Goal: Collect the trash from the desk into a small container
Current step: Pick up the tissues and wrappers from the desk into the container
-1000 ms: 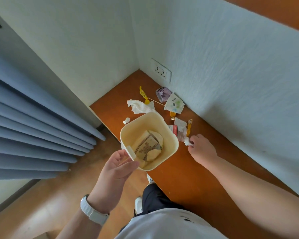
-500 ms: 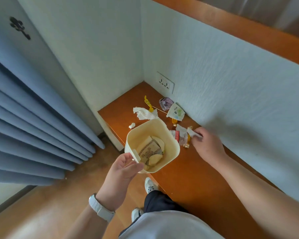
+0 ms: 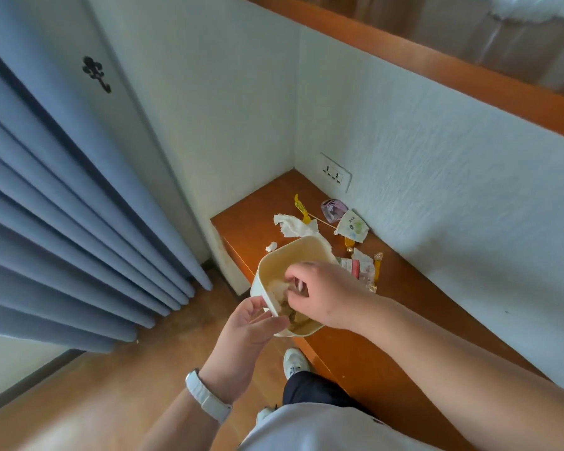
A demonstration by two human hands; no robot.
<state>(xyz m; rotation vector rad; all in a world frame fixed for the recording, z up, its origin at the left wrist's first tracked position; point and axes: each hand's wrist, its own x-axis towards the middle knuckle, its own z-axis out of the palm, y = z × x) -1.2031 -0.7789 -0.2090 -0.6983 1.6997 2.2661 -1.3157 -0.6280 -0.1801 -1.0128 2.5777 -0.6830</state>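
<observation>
My left hand (image 3: 251, 330) grips the near rim of a cream plastic container (image 3: 264, 271), held at the desk's left edge. Paper scraps lie inside it, mostly hidden. My right hand (image 3: 326, 288) hovers over the container's opening, its fingers curled downward and pinching a small whitish scrap (image 3: 278, 287) just inside. On the orange desk (image 3: 404, 320) beyond lie a crumpled tissue (image 3: 293, 226), a yellow wrapper (image 3: 302, 208), a purple wrapper (image 3: 331, 209), a white-green packet (image 3: 352, 227), a clear red-labelled wrapper (image 3: 360, 268) and a tiny white scrap (image 3: 271, 246).
White walls close the desk at the back and right, with a wall socket (image 3: 336, 177) in the corner. Blue curtains (image 3: 62, 222) hang on the left over a wooden floor (image 3: 111, 385). A white shoe (image 3: 293, 362) shows below the container.
My right hand lifted a small white scrap off the desk and moved left over the container. The view tilted upward. My left hand kept its hold on the container.
</observation>
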